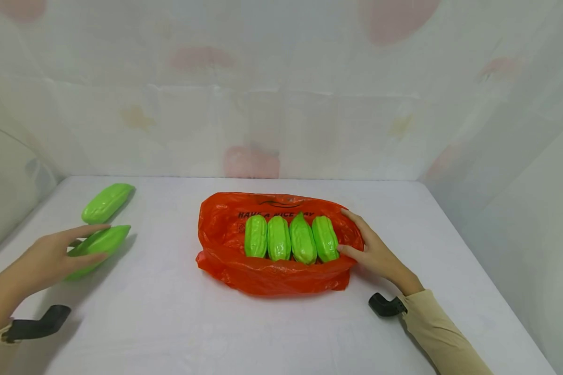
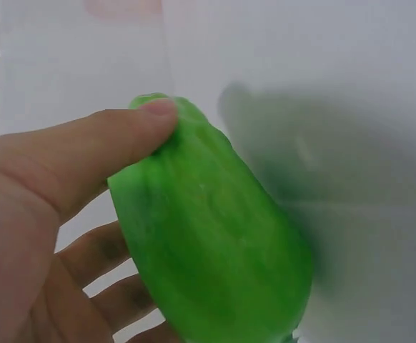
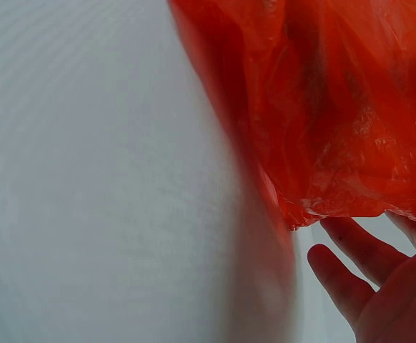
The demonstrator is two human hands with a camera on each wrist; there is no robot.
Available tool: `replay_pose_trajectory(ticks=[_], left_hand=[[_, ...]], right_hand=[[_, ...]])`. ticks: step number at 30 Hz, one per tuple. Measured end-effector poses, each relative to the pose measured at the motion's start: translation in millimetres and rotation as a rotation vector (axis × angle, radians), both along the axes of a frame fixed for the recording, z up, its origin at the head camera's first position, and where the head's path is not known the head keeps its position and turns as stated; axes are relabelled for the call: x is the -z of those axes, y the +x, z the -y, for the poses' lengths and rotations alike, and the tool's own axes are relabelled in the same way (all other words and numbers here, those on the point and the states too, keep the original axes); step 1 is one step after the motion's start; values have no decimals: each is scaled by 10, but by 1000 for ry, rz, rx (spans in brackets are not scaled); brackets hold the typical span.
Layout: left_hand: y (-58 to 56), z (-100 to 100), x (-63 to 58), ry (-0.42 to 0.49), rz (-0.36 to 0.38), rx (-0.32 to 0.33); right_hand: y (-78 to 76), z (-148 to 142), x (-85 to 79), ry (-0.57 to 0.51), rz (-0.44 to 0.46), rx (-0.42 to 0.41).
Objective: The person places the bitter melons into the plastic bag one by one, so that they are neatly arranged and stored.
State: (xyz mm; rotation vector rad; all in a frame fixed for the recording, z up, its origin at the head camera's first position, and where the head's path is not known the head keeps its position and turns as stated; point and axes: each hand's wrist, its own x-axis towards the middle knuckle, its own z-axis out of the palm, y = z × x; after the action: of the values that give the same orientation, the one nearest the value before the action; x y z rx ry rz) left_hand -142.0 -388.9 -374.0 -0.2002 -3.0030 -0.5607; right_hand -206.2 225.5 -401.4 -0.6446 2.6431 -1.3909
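My left hand (image 1: 58, 255) grips a green ribbed, pointed fruit (image 1: 104, 242) at the left of the table, thumb on one side and fingers on the other. In the left wrist view the thumb presses near one end of this fruit (image 2: 215, 221), and its shadow falls beside it. At the middle lies an open red plastic bag (image 1: 272, 278) with several like fruits (image 1: 279, 238) side by side in it. My right hand (image 1: 372, 250) holds the bag's right rim, its thumb by the rightmost fruit. Fingers (image 3: 340, 282) show against the bag in the right wrist view.
Another green fruit (image 1: 107, 202) lies on the white table (image 1: 206, 333) just beyond my left hand. A pale patterned sheet (image 1: 319, 135) hangs along the back and sides. Black wrist mounts (image 1: 386, 305) stick out near both cuffs.
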Motion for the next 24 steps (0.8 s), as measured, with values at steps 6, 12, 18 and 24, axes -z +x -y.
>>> replay_pose_trajectory(ticks=[6, 12, 18, 24], left_hand=[[-24, -115, -56, 11, 0, 12], [-36, -258, -117, 22, 3, 20], [-41, -377, -178, 44, 29, 30], [-34, -474, -221, 84, 13, 41]], right_hand=[[7, 3, -13, -8, 5, 4], [2, -1, -8, -4, -8, -3], [5, -3, -16, -2, -12, -9], [2, -3, -16, 1, -12, -9]])
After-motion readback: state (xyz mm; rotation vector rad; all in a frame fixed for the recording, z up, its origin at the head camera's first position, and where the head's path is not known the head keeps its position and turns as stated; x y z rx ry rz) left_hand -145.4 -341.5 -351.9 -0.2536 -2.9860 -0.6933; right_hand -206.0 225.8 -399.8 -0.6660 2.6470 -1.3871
